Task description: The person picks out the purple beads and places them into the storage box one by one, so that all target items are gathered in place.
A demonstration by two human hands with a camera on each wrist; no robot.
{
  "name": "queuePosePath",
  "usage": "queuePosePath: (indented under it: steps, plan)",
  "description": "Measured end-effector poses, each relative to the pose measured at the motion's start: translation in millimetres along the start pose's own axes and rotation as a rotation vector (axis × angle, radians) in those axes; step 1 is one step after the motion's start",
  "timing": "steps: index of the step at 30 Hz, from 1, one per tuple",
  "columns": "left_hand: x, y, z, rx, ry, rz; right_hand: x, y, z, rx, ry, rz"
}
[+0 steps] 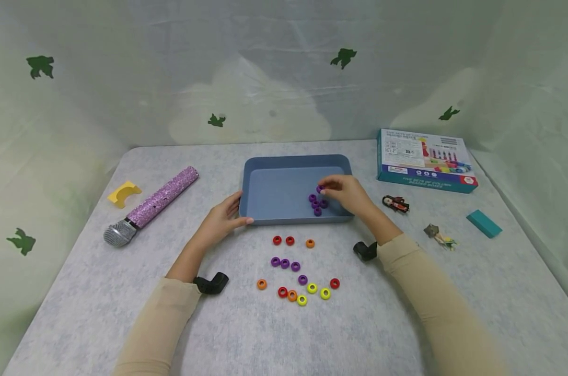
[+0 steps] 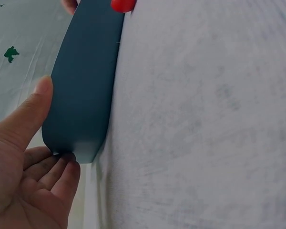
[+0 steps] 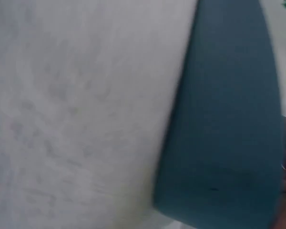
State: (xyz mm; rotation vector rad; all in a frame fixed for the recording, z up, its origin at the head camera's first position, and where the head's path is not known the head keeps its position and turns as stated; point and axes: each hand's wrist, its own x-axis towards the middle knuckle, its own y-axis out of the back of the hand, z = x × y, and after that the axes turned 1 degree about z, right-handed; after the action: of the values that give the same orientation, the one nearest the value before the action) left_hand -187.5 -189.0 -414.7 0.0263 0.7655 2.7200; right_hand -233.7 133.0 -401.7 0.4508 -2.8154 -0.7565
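Observation:
A blue-grey tray (image 1: 275,190) lies toward the back of the table. My left hand (image 1: 219,220) holds its front left corner, thumb along the front rim and fingers against the side; the left wrist view shows the same hand (image 2: 35,167) at the tray's corner (image 2: 83,95). Over the right part of the tray, my right hand (image 1: 346,192) pinches a purple bead (image 1: 320,188) between thumb and fingertips. Several purple beads (image 1: 316,204) cluster just below it in the tray. In the right wrist view, the tray wall (image 3: 219,133) hides most of that hand.
Before the tray lie loose red (image 1: 290,241), orange (image 1: 262,284), purple (image 1: 285,263) and yellow beads (image 1: 325,293). A glittery microphone (image 1: 159,201) and yellow arch block (image 1: 124,194) lie left. Rightward are a box (image 1: 425,159), doll figure (image 1: 396,203), small figurine (image 1: 439,236) and teal block (image 1: 484,223).

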Motion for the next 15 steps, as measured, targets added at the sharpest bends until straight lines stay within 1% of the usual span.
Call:
queuePosePath:
  steps: [3,9,15]
  plan:
    - [0.1,-0.1,0.0,-0.006,0.004,0.008,5.5,-1.5,4.6,-0.046,-0.049,-0.026]
    - [0.4,0.3,-0.4,0.004,0.002,0.003,9.7,-6.3,6.9,-0.17,-0.085,-0.109]
    - [0.4,0.4,-1.1,0.001,0.001,-0.004,9.9,-9.0,3.9,-0.194,-0.13,-0.129]
